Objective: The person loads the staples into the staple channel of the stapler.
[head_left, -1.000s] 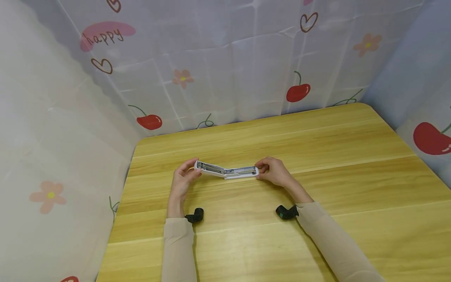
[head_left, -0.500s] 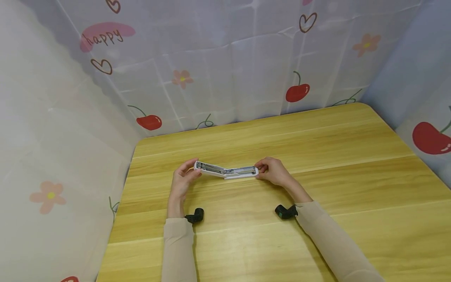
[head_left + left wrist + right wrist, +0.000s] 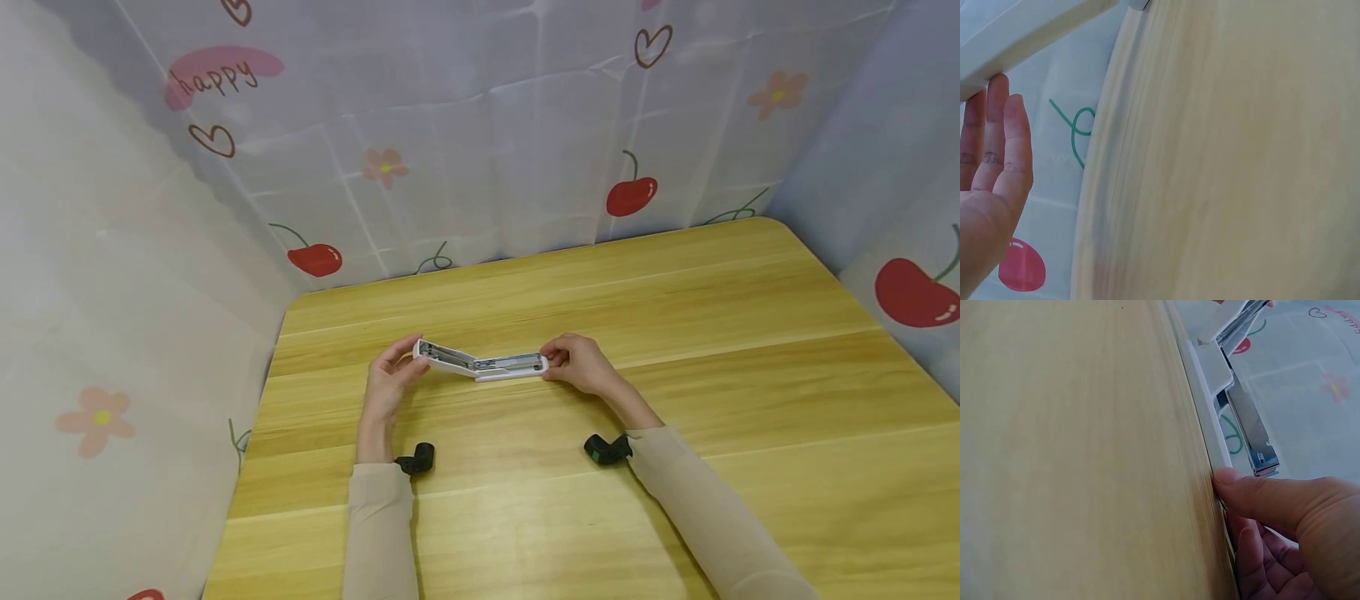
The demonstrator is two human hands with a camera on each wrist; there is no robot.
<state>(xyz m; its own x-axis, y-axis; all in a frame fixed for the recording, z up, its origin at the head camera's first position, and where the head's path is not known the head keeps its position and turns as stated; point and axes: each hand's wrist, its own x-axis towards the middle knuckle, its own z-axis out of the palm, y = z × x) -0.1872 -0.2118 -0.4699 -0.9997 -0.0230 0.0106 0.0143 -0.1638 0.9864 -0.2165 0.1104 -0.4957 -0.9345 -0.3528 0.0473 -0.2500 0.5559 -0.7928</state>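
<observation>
A white stapler (image 3: 476, 372), swung wide at its hinge, spans the gap between my hands in the head view, its metal inside showing. My left hand (image 3: 387, 382) pinches the end of the raised arm between thumb and fingers. At the other end, my right hand (image 3: 583, 365) grips the tip of the base. In the right wrist view, the thumb of my right hand (image 3: 1291, 519) presses the edge of the white base (image 3: 1200, 406), and the metal magazine (image 3: 1250, 425) stands above it. The left wrist view shows fingertips (image 3: 999, 84) under the white upper arm (image 3: 1029, 37).
A wooden table (image 3: 510, 500) with rounded corners lies beneath. Behind it and at its sides hangs a pale curtain (image 3: 480, 150) printed with cherries, flowers and hearts. A black wrist camera (image 3: 417, 458) is on the left wrist, another black camera (image 3: 606, 450) on the right.
The hands and the opened stapler hold nearly the same pose. The head view has shifted very slightly.
</observation>
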